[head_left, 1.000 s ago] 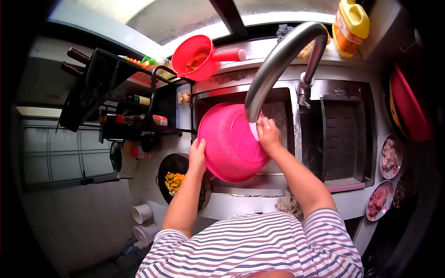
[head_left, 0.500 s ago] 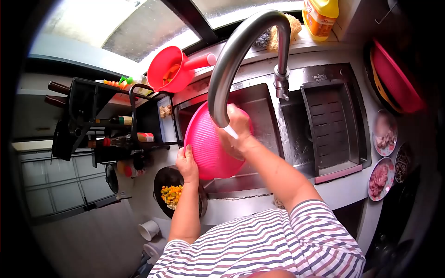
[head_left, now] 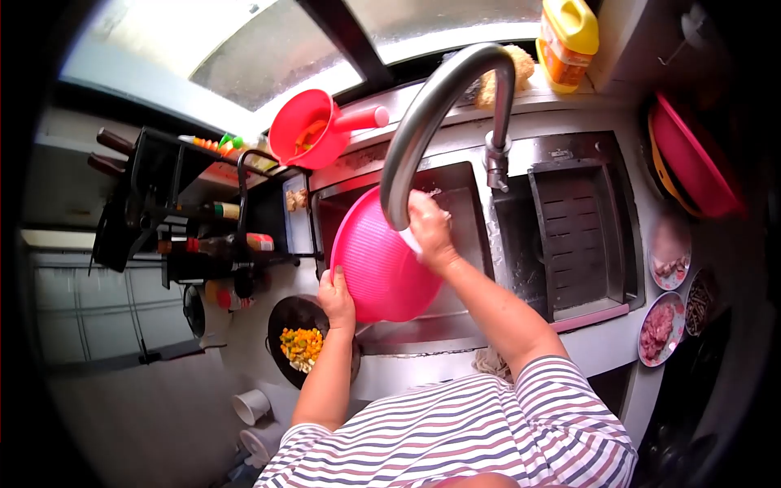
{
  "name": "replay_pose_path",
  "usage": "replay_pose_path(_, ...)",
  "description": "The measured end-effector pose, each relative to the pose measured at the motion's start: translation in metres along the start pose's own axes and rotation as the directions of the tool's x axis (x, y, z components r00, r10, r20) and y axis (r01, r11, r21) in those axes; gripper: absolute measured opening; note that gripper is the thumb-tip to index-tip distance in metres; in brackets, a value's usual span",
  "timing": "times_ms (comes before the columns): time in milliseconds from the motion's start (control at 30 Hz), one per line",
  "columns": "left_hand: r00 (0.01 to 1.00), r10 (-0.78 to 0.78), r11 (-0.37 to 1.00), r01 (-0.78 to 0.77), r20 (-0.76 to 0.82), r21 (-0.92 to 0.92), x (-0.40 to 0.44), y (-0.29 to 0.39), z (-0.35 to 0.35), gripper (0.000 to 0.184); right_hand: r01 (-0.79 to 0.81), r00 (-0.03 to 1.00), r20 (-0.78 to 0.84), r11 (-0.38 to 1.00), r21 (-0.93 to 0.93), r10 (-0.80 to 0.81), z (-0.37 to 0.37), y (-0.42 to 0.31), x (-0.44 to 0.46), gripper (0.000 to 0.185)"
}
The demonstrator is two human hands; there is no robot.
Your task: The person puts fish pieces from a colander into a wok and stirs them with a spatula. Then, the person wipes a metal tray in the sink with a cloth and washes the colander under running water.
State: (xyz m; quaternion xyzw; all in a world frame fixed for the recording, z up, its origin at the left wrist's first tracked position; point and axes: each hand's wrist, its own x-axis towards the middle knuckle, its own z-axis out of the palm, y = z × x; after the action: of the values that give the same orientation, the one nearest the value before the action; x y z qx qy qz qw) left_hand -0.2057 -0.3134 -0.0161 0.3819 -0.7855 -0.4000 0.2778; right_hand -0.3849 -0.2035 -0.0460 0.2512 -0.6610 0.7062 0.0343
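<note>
Over the steel sink (head_left: 464, 328) set into a pale kitchen tabletop (head_left: 399, 374), the left hand (head_left: 337, 302), arm reaching forward, grips a tilted pink ribbed basin (head_left: 374, 264), while the right hand (head_left: 431, 228) curls beside it beneath the faucet (head_left: 407, 154), its hold unclear

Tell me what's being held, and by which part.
The left hand holds the pink basin by its left edge. The right hand is at its right side; whether it grips anything cannot be told.

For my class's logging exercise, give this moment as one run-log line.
left hand: holding edge of pink ribbed plastic basin | right hand: beside faucet spout, grip unclear | basin: tilted over left sink bowl
</note>
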Motion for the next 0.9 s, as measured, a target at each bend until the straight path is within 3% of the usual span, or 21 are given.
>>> replay_pose_path(67, 0.998, -0.016, 1.000, 0.014, 0.060, 0.024, 0.002, 0.008, -0.001, 0.030, 0.034, 0.987, 0.157, 0.998, 0.062, -0.043, 0.004, -0.054, 0.001, 0.013)
replay_pose_path(133, 0.996, 0.008, 0.999, -0.005, 0.092, -0.032, 0.004, 0.004, 0.000, 0.031, 0.358, 0.858, 0.419, 0.931, -0.076, -0.296, 0.010, -0.057, 0.002, 0.009)
replay_pose_path(167, 0.996, 0.029, 1.000, -0.028, 0.083, -0.013, 0.005, 0.005, 0.000, 0.031, 0.368, 0.837, 0.487, 0.915, -0.162, -0.251, 0.005, -0.064, 0.010, 0.005)
replay_pose_path(200, 0.997, 0.045, 0.999, -0.045, 0.070, 0.008, 0.004, 0.005, -0.002, 0.031, 0.245, 0.912, 0.373, 0.956, -0.162, -0.170, 0.010, -0.050, 0.015, 0.005)
replay_pose_path(267, 0.998, 0.036, 0.999, -0.036, 0.060, -0.009, 0.006, 0.002, 0.001, 0.031, 0.186, 0.959, 0.241, 0.974, -0.132, -0.151, 0.001, -0.030, 0.027, 0.011)
replay_pose_path(333, 0.996, -0.054, 0.989, 0.062, 0.067, -0.132, 0.007, -0.003, -0.005, 0.030, -0.084, 0.981, 0.166, 0.988, -0.132, 0.105, -0.002, -0.020, 0.029, 0.018)
replay_pose_path(400, 0.994, -0.094, 0.978, 0.103, 0.061, -0.181, 0.010, -0.021, -0.008, 0.029, -0.128, 0.972, 0.134, 0.916, -0.380, 0.192, 0.008, 0.069, 0.020, 0.023)
replay_pose_path(467, 0.991, -0.134, 0.973, 0.130, -0.008, -0.193, 0.012, -0.025, -0.003, 0.027, -0.333, 0.821, 0.168, 0.697, -0.635, 0.545, -0.004, 0.107, 0.019, 0.025)
replay_pose_path(500, 0.984, -0.176, 0.964, 0.178, 0.027, -0.197, 0.014, -0.031, -0.005, 0.026, -0.636, 0.702, 0.098, 0.683, -0.358, 0.705, -0.009, 0.121, 0.007, 0.026)
replay_pose_path(533, 0.970, -0.241, 0.926, 0.243, 0.043, -0.289, 0.016, -0.031, -0.004, 0.026, -0.845, 0.528, 0.098, 0.534, -0.036, 0.843, -0.012, 0.136, -0.009, 0.028)
replay_pose_path(600, 0.930, -0.361, 0.877, 0.364, 0.071, -0.312, 0.023, -0.031, -0.005, 0.027, -0.937, 0.328, 0.015, 0.327, -0.122, 0.945, -0.012, 0.199, -0.057, 0.028)
replay_pose_path(633, 0.908, -0.413, 0.836, 0.406, 0.064, -0.368, 0.023, -0.031, -0.004, 0.027, -0.969, 0.128, 0.238, 0.070, 0.237, 0.963, -0.015, 0.193, -0.076, 0.027)
replay_pose_path(667, 0.886, -0.459, 0.792, 0.440, 0.063, -0.423, 0.019, -0.030, -0.003, 0.026, -0.828, 0.005, 0.494, -0.273, 0.489, 0.869, -0.017, 0.186, -0.093, 0.027)
replay_pose_path(700, 0.886, -0.454, 0.768, 0.442, 0.092, -0.463, 0.015, -0.026, -0.005, 0.026, -0.837, 0.002, 0.503, -0.274, 0.473, 0.865, -0.018, 0.185, -0.097, 0.027)
replay_pose_path(767, 0.842, -0.504, 0.619, 0.509, 0.195, -0.598, 0.004, -0.005, -0.008, 0.024, -0.889, 0.161, 0.232, 0.039, 0.456, 0.959, -0.025, 0.185, -0.105, 0.025)
replay_pose_path(800, 0.803, -0.541, 0.518, 0.553, 0.250, -0.653, -0.003, 0.006, -0.009, 0.024, -0.916, 0.402, 0.020, 0.401, 0.025, 0.916, -0.032, 0.179, -0.096, 0.020)
replay_pose_path(867, 0.786, -0.550, 0.488, 0.578, 0.284, -0.654, -0.017, 0.008, -0.011, 0.024, -0.725, 0.544, -0.171, 0.562, 0.398, 0.822, -0.023, 0.135, -0.065, 0.016)
replay_pose_path(900, 0.772, -0.543, 0.473, 0.607, 0.331, -0.639, -0.020, 0.011, -0.011, 0.024, -0.699, 0.560, -0.130, 0.551, 0.456, 0.818, -0.025, 0.109, -0.048, 0.015)
